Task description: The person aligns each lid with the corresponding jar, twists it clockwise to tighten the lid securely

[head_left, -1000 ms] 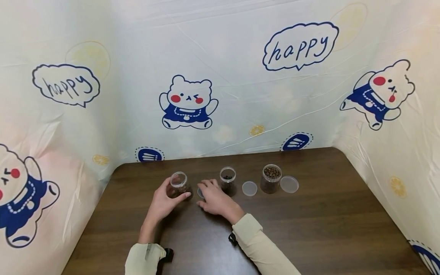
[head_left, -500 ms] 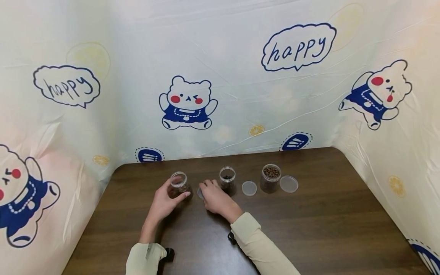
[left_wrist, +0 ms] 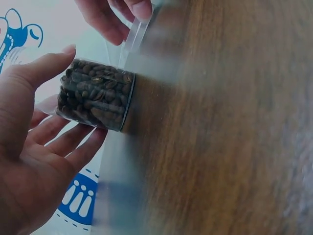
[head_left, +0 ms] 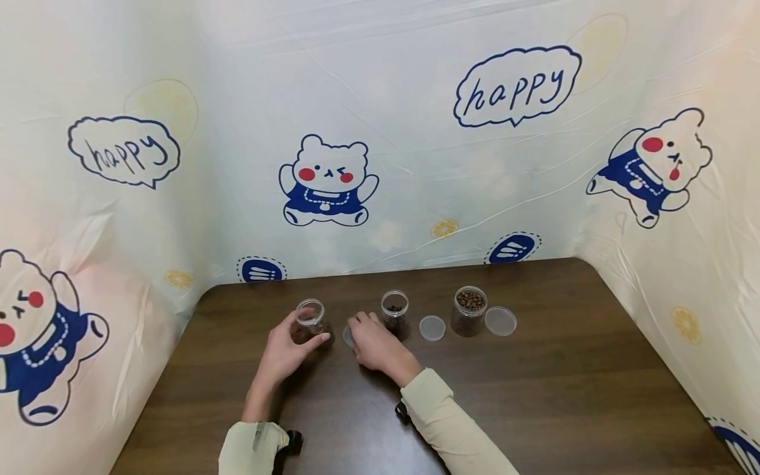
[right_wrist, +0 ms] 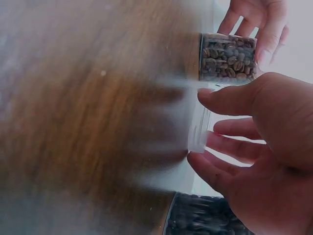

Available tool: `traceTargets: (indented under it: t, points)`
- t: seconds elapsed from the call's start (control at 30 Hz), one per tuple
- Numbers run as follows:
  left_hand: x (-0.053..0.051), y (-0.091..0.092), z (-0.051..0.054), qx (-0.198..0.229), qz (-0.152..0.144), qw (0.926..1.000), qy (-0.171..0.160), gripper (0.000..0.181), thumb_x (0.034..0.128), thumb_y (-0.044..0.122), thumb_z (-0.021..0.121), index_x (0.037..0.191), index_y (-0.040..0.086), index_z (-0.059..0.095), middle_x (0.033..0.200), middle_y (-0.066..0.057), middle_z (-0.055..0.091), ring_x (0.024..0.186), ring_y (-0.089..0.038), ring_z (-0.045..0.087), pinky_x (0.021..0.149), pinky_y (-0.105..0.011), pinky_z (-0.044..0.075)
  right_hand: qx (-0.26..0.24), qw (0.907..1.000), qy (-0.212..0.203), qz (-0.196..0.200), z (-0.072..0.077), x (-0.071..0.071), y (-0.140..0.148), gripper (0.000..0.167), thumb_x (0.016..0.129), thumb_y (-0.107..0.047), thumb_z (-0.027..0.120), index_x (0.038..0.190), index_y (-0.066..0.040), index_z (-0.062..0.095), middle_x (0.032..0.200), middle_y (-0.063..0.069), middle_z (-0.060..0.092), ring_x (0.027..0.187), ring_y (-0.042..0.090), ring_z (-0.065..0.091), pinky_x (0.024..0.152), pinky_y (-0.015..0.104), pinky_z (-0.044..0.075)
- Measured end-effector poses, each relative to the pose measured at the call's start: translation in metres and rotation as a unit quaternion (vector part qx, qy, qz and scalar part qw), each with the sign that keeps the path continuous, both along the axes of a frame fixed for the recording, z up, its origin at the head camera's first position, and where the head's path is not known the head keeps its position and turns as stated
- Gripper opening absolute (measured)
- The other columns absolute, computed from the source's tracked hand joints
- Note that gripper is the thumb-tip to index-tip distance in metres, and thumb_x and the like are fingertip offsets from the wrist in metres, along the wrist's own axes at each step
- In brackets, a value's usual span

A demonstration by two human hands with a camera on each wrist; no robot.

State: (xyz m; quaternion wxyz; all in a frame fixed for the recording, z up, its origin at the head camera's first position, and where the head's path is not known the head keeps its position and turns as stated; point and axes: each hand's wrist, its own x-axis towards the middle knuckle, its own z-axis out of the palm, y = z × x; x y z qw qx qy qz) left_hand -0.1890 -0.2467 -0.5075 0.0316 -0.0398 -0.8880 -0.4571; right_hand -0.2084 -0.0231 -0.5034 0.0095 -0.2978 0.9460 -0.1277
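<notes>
My left hand (head_left: pixel 287 349) grips a clear jar (head_left: pixel 312 323) by its sides, thumb in front. Coffee beans (left_wrist: pixel 95 93) fill the part of that jar seen in the left wrist view, and its base is on or close to the table. Just right of it lies a translucent round lid (right_wrist: pixel 198 125), partly covered in the head view by my right hand (head_left: pixel 380 343). The right thumb and fingertips pinch this lid at opposite edges, low at the tabletop. Beside the right hand stands a second uncovered jar (head_left: pixel 396 323) with dark contents.
A third uncovered jar (head_left: pixel 469 316), holding brown beans, stands farther right on the brown table (head_left: pixel 534 396). One lid (head_left: pixel 432 328) lies between the second and third jars, and another lid (head_left: pixel 501 321) lies right of the third. A printed cloth (head_left: pixel 415 165) surrounds the back and sides.
The right thumb and fingers have drawn in around the lid beside the left jar. My left hand keeps its grip on the jar, and the head view has shifted slightly.
</notes>
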Motion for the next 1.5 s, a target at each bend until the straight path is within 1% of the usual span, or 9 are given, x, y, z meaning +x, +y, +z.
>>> traceTargets:
  t: [0.33,0.53,0.73,0.9,1.13,1.23,1.33,1.4,1.5]
  points:
    - [0.002,0.003,0.005,-0.008,-0.005,0.9999,0.004,0.065,0.0885,0.038,0.086,0.141,0.012,0.058,0.132,-0.015,0.07,0.119,-0.033,0.072,0.104,-0.053,0.058,-0.018,0.9986,-0.046,-0.016,0.019,0.004,0.003,0.052,0.096,-0.025,0.073,0.143,-0.005,0.06,0.135,0.013,0.06,0.122,0.03,0.059,0.1,0.036,0.057]
    - [0.006,0.008,0.011,-0.001,-0.013,0.9999,0.007,0.065,0.0883,0.035,0.087,0.141,0.01,0.059,0.132,-0.016,0.071,0.12,-0.033,0.071,0.105,-0.054,0.057,-0.023,0.9984,-0.051,-0.009,0.031,0.007,0.008,0.053,0.096,-0.031,0.074,0.141,-0.005,0.062,0.133,0.013,0.061,0.12,0.029,0.06,0.097,0.035,0.056]
    - [0.009,0.013,0.017,0.002,-0.021,0.9997,0.007,0.062,0.0884,0.035,0.087,0.14,0.014,0.059,0.131,-0.012,0.07,0.121,-0.031,0.071,0.107,-0.054,0.056,-0.018,0.9988,-0.044,-0.004,0.044,0.013,0.015,0.055,0.096,-0.036,0.075,0.14,-0.005,0.064,0.131,0.012,0.062,0.118,0.027,0.062,0.099,0.036,0.056]
    - [0.015,0.019,0.025,0.003,-0.034,0.9992,0.022,0.061,0.0888,0.035,0.086,0.139,0.013,0.06,0.13,-0.012,0.071,0.12,-0.033,0.072,0.105,-0.056,0.056,-0.015,0.9995,-0.026,0.001,0.053,0.019,0.02,0.055,0.095,-0.04,0.076,0.136,-0.005,0.066,0.125,0.012,0.064,0.111,0.024,0.066,0.097,0.035,0.057]
    - [0.022,0.027,0.032,-0.004,-0.056,0.9978,0.035,0.058,0.0892,0.034,0.086,0.138,0.015,0.061,0.126,-0.01,0.073,0.115,-0.028,0.073,0.101,-0.052,0.06,-0.025,0.9995,-0.016,0.002,0.066,0.03,0.03,0.05,0.093,-0.043,0.079,0.126,-0.005,0.071,0.113,0.009,0.065,0.089,0.018,0.063,0.077,0.03,0.055]
    - [0.023,0.032,0.032,-0.001,-0.067,0.9969,0.042,0.057,0.0883,0.033,0.087,0.136,0.015,0.063,0.123,-0.007,0.075,0.112,-0.024,0.074,0.1,-0.048,0.061,-0.028,0.9995,-0.016,0.001,0.071,0.036,0.037,0.05,0.093,-0.044,0.079,0.125,-0.006,0.072,0.111,0.008,0.065,0.087,0.017,0.062,0.077,0.03,0.054]
    - [0.024,0.037,0.033,0.005,-0.078,0.9957,0.049,0.056,0.0878,0.032,0.087,0.135,0.015,0.063,0.121,-0.004,0.075,0.11,-0.021,0.074,0.099,-0.047,0.061,-0.025,0.9992,-0.031,-0.003,0.074,0.041,0.045,0.052,0.094,-0.046,0.078,0.127,-0.007,0.071,0.113,0.007,0.064,0.088,0.016,0.063,0.077,0.03,0.055]
    - [0.024,0.041,0.034,0.008,-0.083,0.9952,0.051,0.055,0.0876,0.032,0.088,0.135,0.017,0.064,0.12,-0.003,0.075,0.108,-0.02,0.074,0.099,-0.046,0.061,-0.023,0.9988,-0.042,-0.006,0.076,0.044,0.05,0.053,0.094,-0.046,0.078,0.13,-0.008,0.07,0.116,0.007,0.064,0.09,0.017,0.065,0.078,0.031,0.056]
    - [0.024,0.047,0.033,0.015,-0.092,0.9945,0.048,0.055,0.087,0.03,0.088,0.135,0.017,0.064,0.119,-0.002,0.075,0.104,-0.015,0.074,0.099,-0.045,0.061,-0.024,0.9981,-0.054,-0.016,0.076,0.046,0.06,0.055,0.094,-0.046,0.078,0.132,-0.007,0.069,0.129,0.013,0.066,0.102,0.025,0.07,0.085,0.036,0.059]
